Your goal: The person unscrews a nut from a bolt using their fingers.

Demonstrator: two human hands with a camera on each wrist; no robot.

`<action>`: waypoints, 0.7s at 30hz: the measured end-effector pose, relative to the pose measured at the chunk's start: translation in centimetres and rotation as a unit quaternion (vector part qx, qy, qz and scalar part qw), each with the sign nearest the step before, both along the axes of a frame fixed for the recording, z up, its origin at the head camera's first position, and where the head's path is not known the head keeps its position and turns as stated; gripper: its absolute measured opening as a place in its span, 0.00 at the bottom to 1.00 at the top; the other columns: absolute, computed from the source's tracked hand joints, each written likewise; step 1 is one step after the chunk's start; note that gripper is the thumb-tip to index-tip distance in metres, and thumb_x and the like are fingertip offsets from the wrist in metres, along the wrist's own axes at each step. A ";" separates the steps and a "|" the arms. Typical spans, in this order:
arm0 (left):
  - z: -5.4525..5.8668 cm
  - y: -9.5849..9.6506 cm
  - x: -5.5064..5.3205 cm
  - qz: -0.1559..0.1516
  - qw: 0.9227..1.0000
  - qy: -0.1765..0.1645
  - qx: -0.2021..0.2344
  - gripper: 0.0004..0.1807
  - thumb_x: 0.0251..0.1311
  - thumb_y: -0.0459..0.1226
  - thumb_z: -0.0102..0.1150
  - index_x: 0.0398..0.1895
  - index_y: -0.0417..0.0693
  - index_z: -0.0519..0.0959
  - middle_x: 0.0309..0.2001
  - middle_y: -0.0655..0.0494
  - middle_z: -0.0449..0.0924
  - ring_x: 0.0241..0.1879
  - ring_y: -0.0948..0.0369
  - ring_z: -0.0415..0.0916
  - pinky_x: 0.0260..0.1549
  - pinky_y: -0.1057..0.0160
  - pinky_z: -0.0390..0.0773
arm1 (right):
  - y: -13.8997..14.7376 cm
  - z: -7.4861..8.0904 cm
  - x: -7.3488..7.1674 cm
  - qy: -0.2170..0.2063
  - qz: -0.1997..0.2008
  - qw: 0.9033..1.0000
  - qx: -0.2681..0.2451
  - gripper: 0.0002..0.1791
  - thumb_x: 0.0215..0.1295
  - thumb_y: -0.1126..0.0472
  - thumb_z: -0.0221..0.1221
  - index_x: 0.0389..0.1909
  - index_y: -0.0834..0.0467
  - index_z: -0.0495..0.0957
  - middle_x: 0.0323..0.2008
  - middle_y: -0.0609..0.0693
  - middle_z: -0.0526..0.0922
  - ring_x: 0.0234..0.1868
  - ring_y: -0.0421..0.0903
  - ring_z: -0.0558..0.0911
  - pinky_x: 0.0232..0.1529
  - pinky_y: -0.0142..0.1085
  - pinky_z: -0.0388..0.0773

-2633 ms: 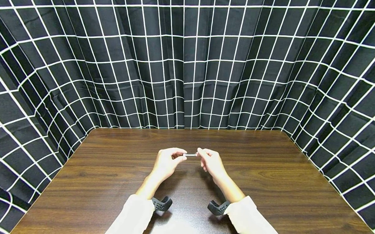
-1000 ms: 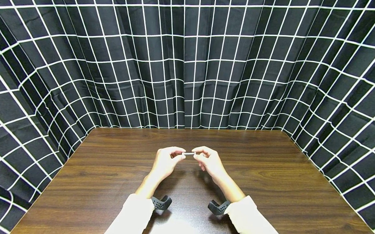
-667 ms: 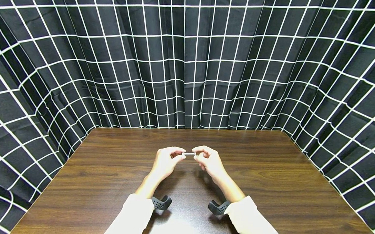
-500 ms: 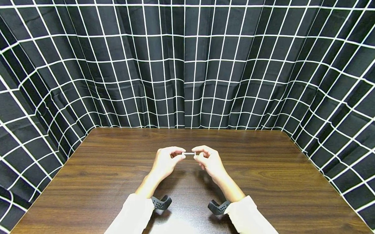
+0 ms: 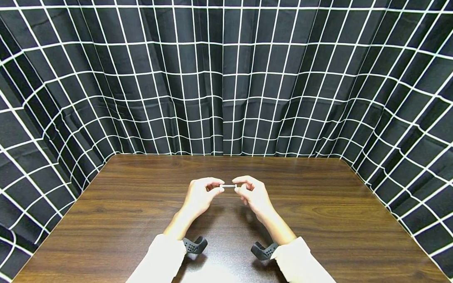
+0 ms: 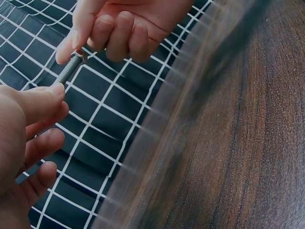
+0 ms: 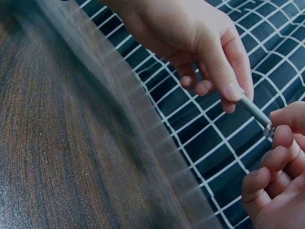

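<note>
A grey threaded bolt (image 5: 228,185) is held roughly level above the table between both hands. My left hand (image 5: 199,196) pinches one end of it between thumb and fingertips; that end is hidden by them. At the other end sits a small shiny nut (image 7: 269,130), with bare thread (image 6: 70,70) showing between it and the left fingertips. The thumb and index fingertip of my right hand (image 5: 257,197) are at the nut, on opposite sides of it. In the right wrist view the remaining fingers of the right hand are curled loosely below.
The brown wood-grain table (image 5: 306,211) spreads beneath both hands. A black curtain with a white grid (image 5: 228,83) surrounds its back and sides. A dark wrist strap (image 5: 196,245) shows at the left sleeve, and another strap (image 5: 263,251) at the right.
Earliest, the right thumb and fingers were bunched at the nut end; since then they have spread to either side of the nut. Bolt and left hand shifted slightly left, then stayed nearly still.
</note>
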State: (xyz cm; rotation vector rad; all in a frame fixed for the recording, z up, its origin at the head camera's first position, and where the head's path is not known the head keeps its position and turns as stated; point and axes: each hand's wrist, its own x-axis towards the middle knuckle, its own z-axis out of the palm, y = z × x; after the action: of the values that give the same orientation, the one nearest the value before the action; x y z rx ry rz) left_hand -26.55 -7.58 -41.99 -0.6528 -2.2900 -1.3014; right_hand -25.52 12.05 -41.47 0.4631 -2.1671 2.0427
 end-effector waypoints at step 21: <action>0.0 0.4 0.2 -0.006 1.000 -0.006 -0.005 0.09 0.51 0.34 0.70 0.37 0.49 0.87 0.28 0.65 0.84 0.22 0.70 0.73 0.24 0.66 0.72 | 0.0 -0.4 -0.2 -0.091 -0.037 0.993 0.060 0.23 0.73 0.52 0.52 0.26 0.67 0.79 0.09 0.44 0.66 0.10 0.38 0.60 0.13 0.29 0.57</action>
State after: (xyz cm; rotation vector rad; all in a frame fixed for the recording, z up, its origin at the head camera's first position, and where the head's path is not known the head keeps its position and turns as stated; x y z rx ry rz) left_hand -26.36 -7.14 -41.99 -0.6646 -2.3071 -1.3043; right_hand -25.71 12.00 -41.86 0.2134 -2.3824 1.9938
